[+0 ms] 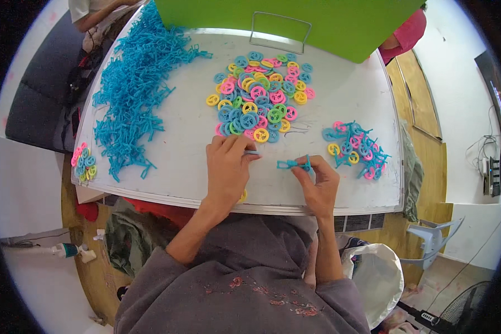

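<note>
My left hand (227, 170) is closed in a pinch above the white tabletop (195, 172). Between its fingertips a small blue ring (251, 152) shows almost edge-on. To its right, my right hand (318, 182) pinches a blue plastic stem piece (286, 164), whose forked end points toward the left hand. The two held parts are apart. Just beyond the hands lies a heap of spoked plastic rings (256, 94) in pink, yellow, green and blue. Beside my left wrist a yellow ring (243, 196) is partly hidden.
A large pile of blue stem pieces (131, 94) covers the table's left side. At right is a mixed pile of rings and stems (356, 149); a few rings (84, 162) lie at the left edge. A green panel (295, 25) stands at the back. Other people sit beyond the table.
</note>
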Action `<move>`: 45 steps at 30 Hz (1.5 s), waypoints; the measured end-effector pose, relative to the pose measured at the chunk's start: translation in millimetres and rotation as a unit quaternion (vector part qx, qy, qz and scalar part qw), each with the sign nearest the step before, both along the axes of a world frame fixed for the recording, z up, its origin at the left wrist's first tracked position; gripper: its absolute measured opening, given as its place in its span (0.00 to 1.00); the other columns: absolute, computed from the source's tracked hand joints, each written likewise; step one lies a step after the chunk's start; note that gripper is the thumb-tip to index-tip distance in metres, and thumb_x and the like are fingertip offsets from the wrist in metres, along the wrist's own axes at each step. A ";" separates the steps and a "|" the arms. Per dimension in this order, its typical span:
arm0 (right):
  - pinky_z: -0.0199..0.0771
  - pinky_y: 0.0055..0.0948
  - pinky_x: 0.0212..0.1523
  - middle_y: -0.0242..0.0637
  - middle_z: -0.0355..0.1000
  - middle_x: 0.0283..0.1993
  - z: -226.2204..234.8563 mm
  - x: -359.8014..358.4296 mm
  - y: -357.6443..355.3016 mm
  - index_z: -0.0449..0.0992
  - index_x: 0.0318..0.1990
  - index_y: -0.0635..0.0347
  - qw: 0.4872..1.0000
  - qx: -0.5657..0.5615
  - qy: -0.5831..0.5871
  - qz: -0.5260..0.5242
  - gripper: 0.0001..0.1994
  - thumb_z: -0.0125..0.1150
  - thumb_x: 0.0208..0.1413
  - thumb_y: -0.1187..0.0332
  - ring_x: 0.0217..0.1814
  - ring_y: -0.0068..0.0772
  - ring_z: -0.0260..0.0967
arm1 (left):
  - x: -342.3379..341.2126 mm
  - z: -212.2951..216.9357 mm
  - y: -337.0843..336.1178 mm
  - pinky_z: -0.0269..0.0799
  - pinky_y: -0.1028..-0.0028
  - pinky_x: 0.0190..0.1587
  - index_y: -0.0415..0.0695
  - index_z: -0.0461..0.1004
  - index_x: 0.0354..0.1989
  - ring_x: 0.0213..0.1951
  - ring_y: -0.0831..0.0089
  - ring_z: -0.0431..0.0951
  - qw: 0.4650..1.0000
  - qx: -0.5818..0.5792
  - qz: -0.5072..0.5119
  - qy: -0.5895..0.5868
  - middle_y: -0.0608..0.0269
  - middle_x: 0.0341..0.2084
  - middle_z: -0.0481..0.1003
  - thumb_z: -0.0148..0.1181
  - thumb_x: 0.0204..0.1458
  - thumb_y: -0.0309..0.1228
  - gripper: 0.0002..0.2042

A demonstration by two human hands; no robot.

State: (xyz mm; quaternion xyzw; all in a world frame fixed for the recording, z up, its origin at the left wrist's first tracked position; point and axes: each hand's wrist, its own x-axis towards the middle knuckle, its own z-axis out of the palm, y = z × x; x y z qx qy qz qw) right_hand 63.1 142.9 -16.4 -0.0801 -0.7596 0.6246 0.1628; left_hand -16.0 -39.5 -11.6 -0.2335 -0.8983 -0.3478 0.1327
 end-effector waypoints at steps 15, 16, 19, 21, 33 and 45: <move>0.74 0.29 0.42 0.39 0.77 0.35 9.4 -0.7 -4.0 0.78 0.34 0.62 0.991 0.129 0.045 0.009 0.12 0.66 0.38 0.84 0.39 0.34 0.75 | 16.6 11.5 11.4 0.71 0.74 0.38 0.35 0.68 0.35 0.34 0.73 0.77 0.882 0.305 -0.070 -0.352 0.58 0.29 0.76 0.57 0.53 0.21 0.05; 0.73 0.28 0.43 0.39 0.77 0.35 8.5 -0.8 -3.6 0.78 0.34 0.63 0.988 0.141 0.056 0.020 0.11 0.65 0.40 0.85 0.40 0.32 0.75 | 15.6 11.6 12.4 0.71 0.74 0.38 0.35 0.68 0.35 0.34 0.73 0.77 0.882 0.305 -0.071 -0.352 0.58 0.29 0.76 0.57 0.53 0.21 0.05; 0.72 0.26 0.44 0.39 0.77 0.35 9.1 0.7 -5.4 0.78 0.34 0.65 0.988 0.150 0.043 0.023 0.10 0.64 0.42 0.85 0.40 0.30 0.74 | 14.6 10.4 15.2 0.71 0.75 0.40 0.37 0.68 0.35 0.36 0.75 0.76 0.891 0.278 -0.053 -0.355 0.60 0.28 0.75 0.55 0.53 0.19 0.04; 0.72 0.26 0.44 0.38 0.77 0.35 10.5 1.9 -6.5 0.78 0.34 0.65 0.989 0.147 0.018 0.017 0.09 0.64 0.43 0.85 0.40 0.29 0.74 | 16.5 8.6 17.4 0.70 0.75 0.39 0.37 0.69 0.34 0.34 0.75 0.75 0.900 0.279 -0.033 -0.334 0.60 0.28 0.75 0.57 0.52 0.20 0.04; 0.69 0.19 0.39 0.36 0.77 0.32 10.6 3.1 -11.1 0.77 0.37 0.67 0.982 -0.116 -0.146 -0.014 0.05 0.63 0.53 0.76 0.36 0.20 0.72 | 26.8 2.0 26.8 0.69 0.74 0.34 0.35 0.72 0.33 0.31 0.75 0.77 0.908 0.329 -0.041 -0.257 0.58 0.26 0.76 0.56 0.53 0.19 0.01; 0.68 0.20 0.38 0.36 0.77 0.34 4.1 1.4 -21.4 0.77 0.41 0.70 0.945 -0.288 -0.151 -0.032 0.12 0.62 0.56 0.68 0.35 0.20 0.71 | 34.6 4.6 29.1 0.73 0.76 0.42 0.33 0.71 0.36 0.37 0.75 0.77 0.926 0.299 -0.005 -0.230 0.57 0.30 0.76 0.49 0.53 0.14 0.05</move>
